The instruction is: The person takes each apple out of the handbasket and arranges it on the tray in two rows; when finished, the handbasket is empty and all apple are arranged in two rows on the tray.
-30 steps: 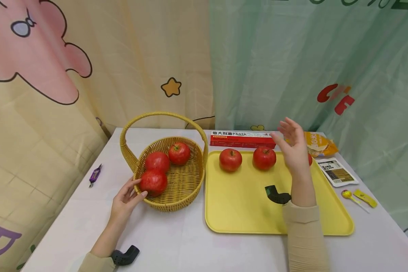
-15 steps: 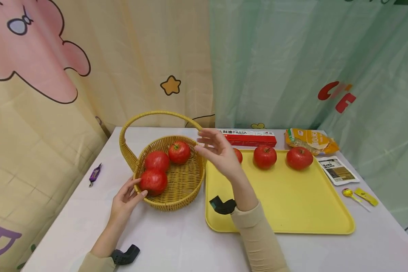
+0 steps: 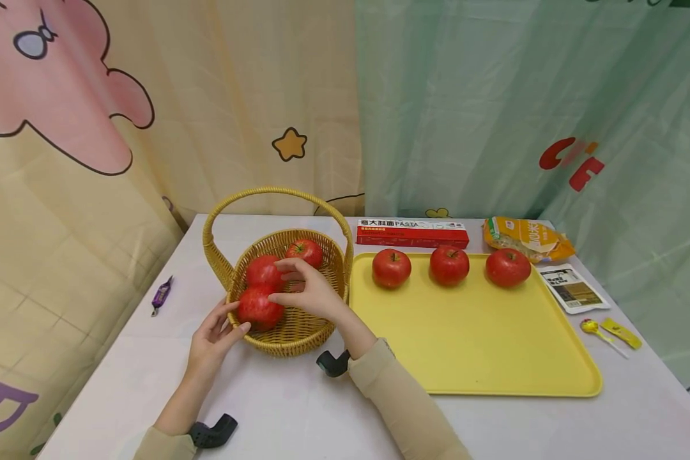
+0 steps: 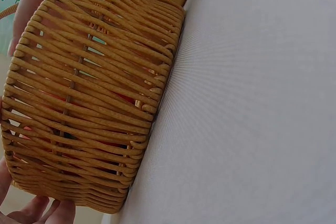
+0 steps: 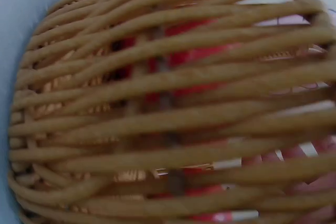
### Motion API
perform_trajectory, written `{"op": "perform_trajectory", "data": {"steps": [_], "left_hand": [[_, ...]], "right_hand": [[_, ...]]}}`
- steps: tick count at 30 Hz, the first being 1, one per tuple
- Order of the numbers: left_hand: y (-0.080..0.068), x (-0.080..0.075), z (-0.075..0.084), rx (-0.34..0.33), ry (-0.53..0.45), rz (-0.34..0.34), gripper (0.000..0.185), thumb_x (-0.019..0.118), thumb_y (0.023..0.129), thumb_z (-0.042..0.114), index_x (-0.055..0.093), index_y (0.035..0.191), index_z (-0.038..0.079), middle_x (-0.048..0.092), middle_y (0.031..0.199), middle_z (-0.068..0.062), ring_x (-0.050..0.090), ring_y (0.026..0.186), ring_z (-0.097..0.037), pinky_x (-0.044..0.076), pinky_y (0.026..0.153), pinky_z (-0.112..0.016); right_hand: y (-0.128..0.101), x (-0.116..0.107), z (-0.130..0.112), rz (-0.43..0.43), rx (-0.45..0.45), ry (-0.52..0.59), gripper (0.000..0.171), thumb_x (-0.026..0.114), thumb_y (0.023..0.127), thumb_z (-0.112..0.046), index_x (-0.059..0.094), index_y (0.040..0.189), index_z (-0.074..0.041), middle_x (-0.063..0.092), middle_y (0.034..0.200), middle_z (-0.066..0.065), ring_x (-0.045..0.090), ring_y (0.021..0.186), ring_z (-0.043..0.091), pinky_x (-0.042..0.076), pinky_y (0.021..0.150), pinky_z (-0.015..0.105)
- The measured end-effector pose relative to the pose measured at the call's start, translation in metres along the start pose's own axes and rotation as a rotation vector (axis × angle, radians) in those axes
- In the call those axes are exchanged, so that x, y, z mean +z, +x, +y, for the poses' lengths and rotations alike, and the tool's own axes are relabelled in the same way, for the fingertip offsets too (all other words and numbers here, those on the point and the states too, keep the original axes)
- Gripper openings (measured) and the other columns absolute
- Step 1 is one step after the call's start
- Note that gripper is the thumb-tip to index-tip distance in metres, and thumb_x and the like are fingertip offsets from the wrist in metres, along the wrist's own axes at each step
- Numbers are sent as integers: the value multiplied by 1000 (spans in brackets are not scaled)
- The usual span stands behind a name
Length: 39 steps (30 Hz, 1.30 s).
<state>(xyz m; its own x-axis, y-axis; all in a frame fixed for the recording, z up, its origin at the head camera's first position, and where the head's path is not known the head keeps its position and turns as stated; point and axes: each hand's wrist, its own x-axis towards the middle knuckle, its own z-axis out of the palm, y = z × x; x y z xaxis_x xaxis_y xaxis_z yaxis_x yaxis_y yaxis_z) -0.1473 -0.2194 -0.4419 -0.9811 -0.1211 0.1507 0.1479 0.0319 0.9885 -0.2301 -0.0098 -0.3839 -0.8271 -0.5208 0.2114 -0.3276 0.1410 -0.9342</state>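
A woven yellow basket with a hoop handle holds three red apples. My right hand reaches into the basket with its fingers loosely spread over the apples and its thumb touching the front one. My left hand rests against the basket's near-left outer wall, thumb by the rim. A yellow tray to the right carries three more apples in a row along its far edge. The wrist views show only basket weave close up.
Behind the tray lie a red pasta box and an orange packet. A sachet, a lollipop and a yellow wrapper sit to its right. A purple candy lies left of the basket. Curtains hang behind.
My right hand swept left from the tray's far right, across the tray, into the basket, uncovering the third apple on the tray. My left hand stayed on the basket.
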Motion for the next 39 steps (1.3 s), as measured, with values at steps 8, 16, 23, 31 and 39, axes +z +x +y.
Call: {"op": "perform_trajectory", "data": {"steps": [8, 16, 23, 31, 39], "left_hand": [[0, 1, 0, 9, -3, -5, 46, 64, 87, 1, 46, 127, -10, 22, 152, -17, 29, 135, -32, 41, 92, -12], [1, 1, 1, -5, 11, -4, 46, 65, 87, 2, 45, 127, -9, 22, 152, -16, 27, 135, -35, 41, 91, -11], [1, 1, 1, -3, 8, 1, 47, 65, 87, 2, 45, 127, -9, 21, 152, -17, 31, 135, -29, 41, 91, -11], [0, 1, 0, 2, 6, 10, 48, 66, 86, 0, 44, 127, -11, 22, 152, -18, 37, 130, -16, 41, 92, -11], [-1, 0, 1, -4, 6, 0, 51, 65, 86, 2, 41, 129, -13, 21, 152, -16, 30, 136, -25, 39, 93, -11]], "right_hand": [[5, 12, 12, -50, 61, -150, 65, 80, 75, -28, 50, 130, -14, 52, 128, 2, 50, 118, 22, 45, 97, 41], [9, 22, 12, -152, 74, -381, 70, 83, 70, -31, 50, 131, -20, 46, 133, 1, 42, 124, 17, 42, 100, 38], [11, 30, 9, -124, 71, -561, 72, 83, 70, -35, 48, 132, -20, 47, 130, 3, 45, 120, 19, 44, 97, 36], [7, 28, 7, -10, 118, -631, 70, 81, 68, -40, 48, 126, -18, 52, 114, 3, 54, 102, 17, 50, 86, 34], [-23, -16, -18, 26, 67, -378, 58, 73, 70, -36, 51, 123, -27, 53, 116, -3, 51, 104, 14, 51, 82, 34]]}}
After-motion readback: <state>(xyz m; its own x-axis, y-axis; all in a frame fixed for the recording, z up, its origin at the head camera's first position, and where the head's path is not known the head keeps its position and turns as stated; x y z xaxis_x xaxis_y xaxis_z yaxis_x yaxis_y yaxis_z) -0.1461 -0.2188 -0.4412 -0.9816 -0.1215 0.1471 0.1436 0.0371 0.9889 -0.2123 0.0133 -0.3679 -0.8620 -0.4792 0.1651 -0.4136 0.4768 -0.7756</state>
